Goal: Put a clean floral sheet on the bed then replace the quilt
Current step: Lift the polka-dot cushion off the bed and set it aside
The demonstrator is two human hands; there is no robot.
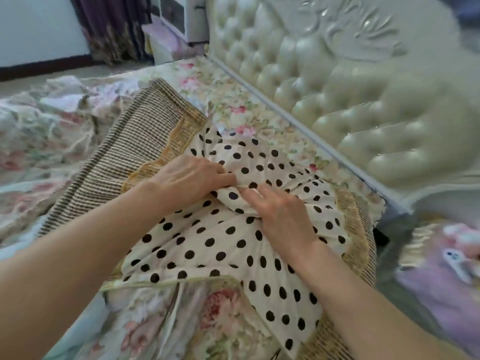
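Note:
A cream polka-dot cloth (223, 245) lies bunched on a brown-and-tan striped pad (130, 144) near the head of the bed. My left hand (189, 178) pinches a fold of the dotted cloth at its middle. My right hand (280, 214) presses on the same cloth just beside it, fingers fairly straight. A floral sheet (249, 110) covers the mattress along the headboard. More floral fabric (46, 136) lies rumpled to the left, and a floral piece (181, 315) hangs at the near edge under my arms.
A tufted cream headboard (363, 87) runs along the right. A bedside surface with a lilac cloth and a white phone (457, 263) sits at the lower right. Purple curtains (111, 27) and a white cabinet (179, 14) stand at the far wall.

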